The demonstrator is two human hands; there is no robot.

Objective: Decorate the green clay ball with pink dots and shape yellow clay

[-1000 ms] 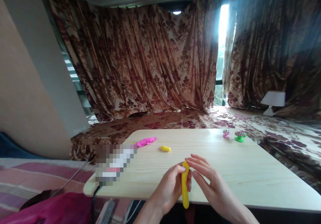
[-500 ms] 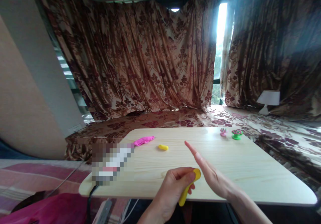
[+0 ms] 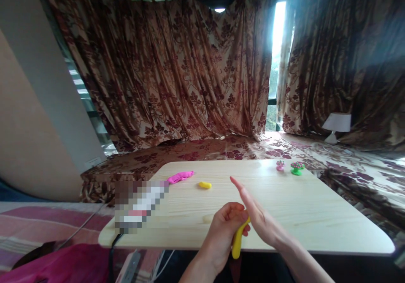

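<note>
A long yellow roll of what looks like modelling clay [image 3: 237, 243] is gripped by my left hand [image 3: 223, 228], its lower end hanging past the fingers near the table's front edge. My right hand [image 3: 256, 213] is held flat with fingers straight, its palm edge against the roll's upper end and the left fingertips. That upper end is partly hidden between the hands. Farther back on the table lies a short yellow piece [image 3: 205, 185], apart from both hands. Left of it rests a crumpled pink piece or packet [image 3: 181, 177].
The pale wooden table [image 3: 316, 215] has rounded corners. At its far right stand a small pink figure [image 3: 280, 165] and a green mushroom-like figure [image 3: 297, 168] with a dotted top. A blurred-out object [image 3: 142, 207] with a black cable lies left. A white lamp [image 3: 337, 124] stands behind.
My hands have come together: the left hand moved up and right with the yellow roll, and the right hand shifted slightly left to meet it. The view has shifted slightly.
</note>
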